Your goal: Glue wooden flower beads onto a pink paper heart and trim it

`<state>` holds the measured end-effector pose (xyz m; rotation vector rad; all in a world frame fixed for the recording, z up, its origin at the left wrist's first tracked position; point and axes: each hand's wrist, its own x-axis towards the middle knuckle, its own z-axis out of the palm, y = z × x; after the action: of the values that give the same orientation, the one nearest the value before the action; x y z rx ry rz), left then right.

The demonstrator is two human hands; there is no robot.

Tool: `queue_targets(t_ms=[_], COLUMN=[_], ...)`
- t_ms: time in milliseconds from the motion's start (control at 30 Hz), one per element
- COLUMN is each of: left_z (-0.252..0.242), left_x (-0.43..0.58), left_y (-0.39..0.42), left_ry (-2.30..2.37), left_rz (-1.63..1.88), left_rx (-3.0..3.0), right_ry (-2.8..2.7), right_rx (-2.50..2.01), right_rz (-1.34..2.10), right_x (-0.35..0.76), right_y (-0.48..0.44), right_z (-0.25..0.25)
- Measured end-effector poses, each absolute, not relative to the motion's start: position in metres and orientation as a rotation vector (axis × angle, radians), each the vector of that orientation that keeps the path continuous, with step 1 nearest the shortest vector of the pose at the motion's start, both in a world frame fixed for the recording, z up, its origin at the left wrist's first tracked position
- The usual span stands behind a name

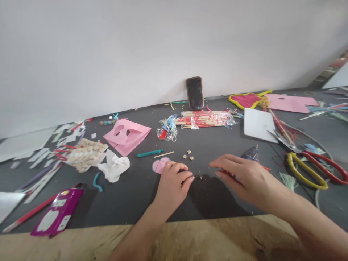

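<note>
Pale plywood edge (163, 243) lies closest to you. Your left hand (172, 185) curls its fingers together over the dark tabletop (127, 206), just beside a pink paper disc (159, 165); if it pinches something small, I cannot tell. Your right hand (246, 177) is half open and seems to hold nothing, near tiny wooden flower beads (188, 156).

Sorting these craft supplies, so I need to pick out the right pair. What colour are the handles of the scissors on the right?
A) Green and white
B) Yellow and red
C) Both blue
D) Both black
B: the scissors show one yellow loop handle and one red loop handle.
</note>
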<state>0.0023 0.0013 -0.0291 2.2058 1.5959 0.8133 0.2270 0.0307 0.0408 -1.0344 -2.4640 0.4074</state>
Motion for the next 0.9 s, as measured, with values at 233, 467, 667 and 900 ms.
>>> queue_targets(t_ms=[233,467,667,900], left_z=[-0.032,-0.034,-0.027,-0.013], left_x=[-0.003,0.0,-0.002,0.004], left_y=[0.006,0.003,0.004,-0.001], left_ry=[1.571,1.585,1.617,1.628], left_rz=[0.798,0.83,0.922,0.798], left_rx=[2.177,2.223,2.174,2.239], right_ry=[-2.388,-2.3,-2.293,-2.332], right_rx=[-1.217,-1.24,-1.154,-1.267], right_rz=[0.205,0.351,0.479,0.323], right_x=[0.29,0.293,0.244,0.217], right_y=[0.0,-0.035,-0.038,-0.008], right_z=[0.023,0.0,0.007,0.008])
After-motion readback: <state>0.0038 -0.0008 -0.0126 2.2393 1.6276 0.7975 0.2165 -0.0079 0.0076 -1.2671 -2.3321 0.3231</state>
